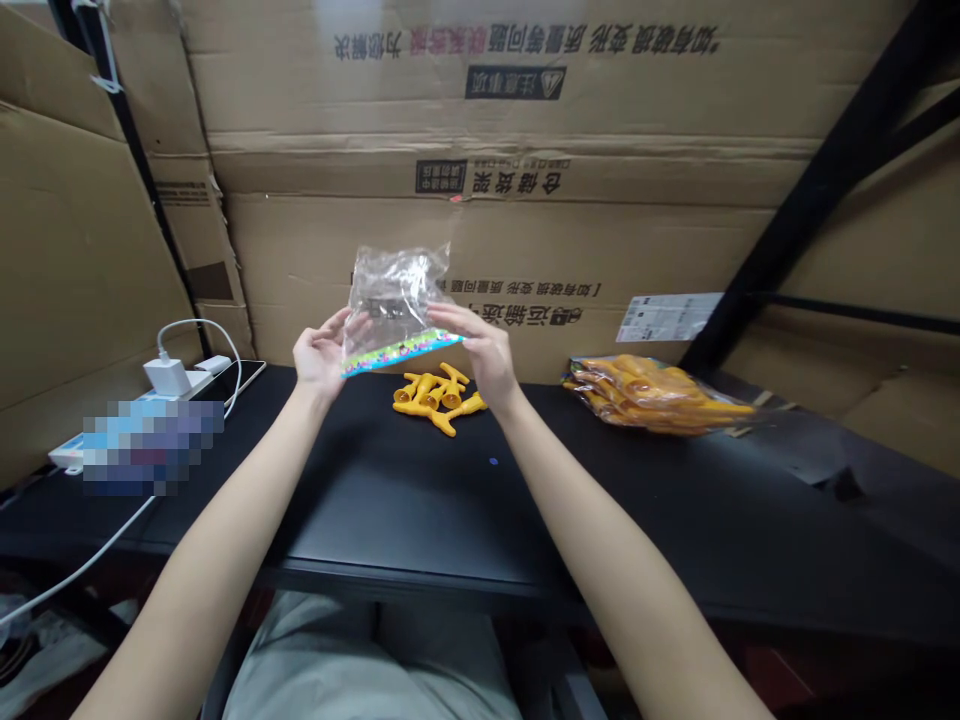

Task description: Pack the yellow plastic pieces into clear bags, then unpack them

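Both of my hands hold a clear plastic bag [397, 300] up above the table, one at each side. A colourful printed strip with a blue edge runs along its lower end, tilted up to the right. My left hand [322, 355] grips the bag's left side, fingers partly behind the film. At the strip's right end, my right hand [484, 350] has its fingers closed on the bag. Below and behind the bag, several yellow-orange plastic pieces [431, 392] with branching arms and hollow round ends lie in a small pile on the black table [405, 500].
A clear bag packed with yellow-orange pieces [652, 390] lies on the right. To the left are a power strip with a white charger [166, 377], a cable, a phone and a blurred-out item. Cardboard walls [480, 240] and black metal posts [787, 210] surround the table.
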Motion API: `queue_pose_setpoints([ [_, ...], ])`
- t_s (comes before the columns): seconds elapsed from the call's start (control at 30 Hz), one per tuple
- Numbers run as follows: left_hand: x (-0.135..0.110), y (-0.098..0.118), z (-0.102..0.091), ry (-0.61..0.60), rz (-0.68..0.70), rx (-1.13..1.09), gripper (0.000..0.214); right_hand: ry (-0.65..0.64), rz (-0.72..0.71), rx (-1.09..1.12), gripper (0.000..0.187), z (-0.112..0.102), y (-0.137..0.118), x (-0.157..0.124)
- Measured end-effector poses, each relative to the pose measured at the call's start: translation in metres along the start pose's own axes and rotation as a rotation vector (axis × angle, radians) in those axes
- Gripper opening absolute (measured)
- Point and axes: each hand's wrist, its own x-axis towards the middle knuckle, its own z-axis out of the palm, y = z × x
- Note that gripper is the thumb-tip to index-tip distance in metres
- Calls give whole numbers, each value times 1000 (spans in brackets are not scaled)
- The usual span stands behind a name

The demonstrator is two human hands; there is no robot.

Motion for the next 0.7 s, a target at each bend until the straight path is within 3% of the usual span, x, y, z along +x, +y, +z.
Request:
queue_pose_setpoints([
  [0.13,-2,-21,-29,139,-250,138,26,-45,203,76,43,7,34,-34],
  [0.23,-4,-35,-42,200,-336,294,18,-90,380,123,39,13,46,-53],
  [0.4,-8,-44,-48,245,-377,455,11,82,683,205,28,19,50,-66],
  [0.6,-12,-46,-50,51,-369,481,14,540,866,437,14,19,58,-60],
  [0.7,-14,-47,-56,-81,-413,494,16,540,1035,591,12,18,56,-57],
])
